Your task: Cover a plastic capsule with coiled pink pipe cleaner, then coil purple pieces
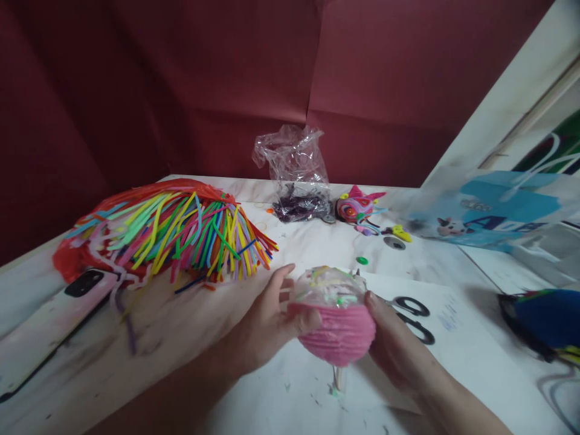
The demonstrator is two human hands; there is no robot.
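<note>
Between my left hand (274, 320) and my right hand (392, 338) is a round ball (338, 338). Its lower part is wrapped in rows of fuzzy pink strand, like pipe cleaner. The upper part is bare, whitish and see-through, with yellow and green bits showing. A short pale piece (338, 377) sticks out underneath. My left fingers curl round the left side, thumb across the pink front. The right hand grips the right side; most of its fingers are hidden behind the ball. Just beyond it lie scissors (414, 299) with black handles, their blades partly hidden.
Many-coloured pipe cleaners (194, 235) in red plastic lie at left, beside a phone (58, 320). At the back are a clear bag (299, 199) and a pink, horned craft figure (356, 208). A blue-and-white bag (502, 211) and a dark blue object (546, 320) stand right. White paper (457, 356) lies below.
</note>
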